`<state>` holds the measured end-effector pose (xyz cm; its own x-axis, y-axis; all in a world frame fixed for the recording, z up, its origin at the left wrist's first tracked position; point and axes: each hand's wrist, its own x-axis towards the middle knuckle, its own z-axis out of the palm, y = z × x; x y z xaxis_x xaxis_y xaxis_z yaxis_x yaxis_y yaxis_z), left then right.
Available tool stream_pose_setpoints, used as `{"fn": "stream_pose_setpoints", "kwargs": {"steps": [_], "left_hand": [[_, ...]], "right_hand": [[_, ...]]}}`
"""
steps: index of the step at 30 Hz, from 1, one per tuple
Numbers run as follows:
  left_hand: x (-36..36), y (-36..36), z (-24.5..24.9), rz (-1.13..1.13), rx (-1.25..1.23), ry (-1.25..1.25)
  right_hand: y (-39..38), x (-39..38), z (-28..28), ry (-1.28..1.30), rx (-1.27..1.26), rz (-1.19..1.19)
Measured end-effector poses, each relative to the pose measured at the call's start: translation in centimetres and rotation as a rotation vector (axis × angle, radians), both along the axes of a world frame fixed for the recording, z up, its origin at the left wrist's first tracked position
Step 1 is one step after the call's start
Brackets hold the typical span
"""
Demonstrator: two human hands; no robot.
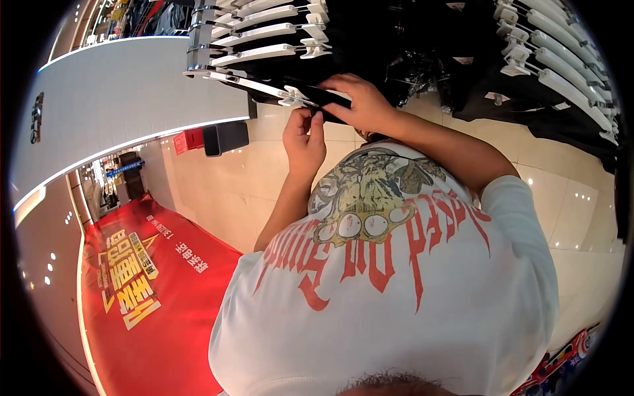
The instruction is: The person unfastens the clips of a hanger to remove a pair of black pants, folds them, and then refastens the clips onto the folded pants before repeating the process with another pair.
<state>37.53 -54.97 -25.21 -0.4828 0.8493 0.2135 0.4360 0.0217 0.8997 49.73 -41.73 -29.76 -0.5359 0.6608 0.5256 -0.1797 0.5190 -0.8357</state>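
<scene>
A black garment hangs on a white hanger at the front of a clothes rack, just ahead of my chest. My right hand lies over the garment's top and grips it against the hanger. My left hand is below it, fingers closed, pinching the garment's lower edge near the hanger's clip. My white T-shirt with red lettering fills the lower middle of the view.
Several more white hangers with black clothes hang in a row behind the held one. A second row runs along the right. A red floor mat with yellow lettering lies on the cream tiled floor at the left.
</scene>
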Motion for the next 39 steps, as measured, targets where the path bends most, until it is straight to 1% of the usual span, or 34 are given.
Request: {"fn": "stream_pose_setpoints", "kwargs": {"steps": [2,3,4,5,6,7,9,11,14,18,21,22,25,26,30,33,34,37,39], "left_hand": [[-0.7,-0.6,-0.1,0.005,-0.007,-0.007],[-0.8,-0.4,0.0,0.020,-0.019,0.054],[-0.8,-0.4,0.3,0.037,-0.037,0.116],[-0.6,-1.3,0.7,0.060,-0.075,0.176],[0.0,-1.2,1.7,0.068,-0.084,0.148],[-0.5,-1.3,1.3,0.037,-0.062,0.060],[-0.6,-1.2,1.2,0.042,-0.040,0.090],[-0.6,-1.4,1.1,0.035,-0.070,0.024],[-0.5,-1.4,0.7,0.007,-0.047,-0.028],[-0.6,-1.3,0.4,-0.017,-0.016,-0.048],[-1.0,-1.1,0.2,-0.020,-0.027,0.006],[-1.1,-1.0,0.1,-0.022,-0.028,0.018],[-1.0,-1.8,0.2,-0.005,-0.047,0.031],[-1.3,-2.2,0.2,0.006,-0.065,0.031],[-0.8,-2.2,0.8,0.019,-0.062,-0.016],[-1.0,-2.2,1.4,0.004,-0.088,0.022],[-1.1,-2.1,1.5,-0.001,-0.090,0.027],[-1.5,-2.1,1.4,-0.024,-0.101,0.041],[-1.8,-2.3,1.5,-0.046,-0.107,0.061]], "right_hand": [[0.4,-0.6,-0.2,-0.056,-0.002,0.049],[0.8,-0.7,0.1,-0.083,0.001,0.075],[0.8,-0.7,0.3,-0.021,-0.031,0.012],[1.0,-0.6,0.3,-0.091,-0.045,0.001],[1.1,-0.8,0.3,-0.071,-0.062,0.001],[1.4,-1.1,0.3,-0.048,-0.063,-0.010],[1.3,-1.2,0.5,-0.064,-0.055,-0.008],[1.0,-0.8,0.8,-0.065,-0.038,-0.004],[0.6,-0.3,1.2,-0.027,-0.095,0.129],[-0.1,0.1,2.8,0.051,-0.241,0.339],[0.3,-0.1,2.5,0.043,-0.320,0.411],[0.8,-0.3,2.1,0.066,-0.290,0.432],[0.9,-0.7,2.0,0.046,-0.355,0.511],[0.9,-0.8,1.8,0.050,-0.330,0.527],[1.2,-1.7,1.8,0.138,-0.553,0.510],[1.4,-1.7,2.7,0.067,-0.527,0.445],[1.5,-1.8,2.7,0.078,-0.496,0.420],[1.4,-2.3,2.7,0.162,-0.589,0.452],[1.3,-2.1,2.8,0.179,-0.715,0.526]]}}
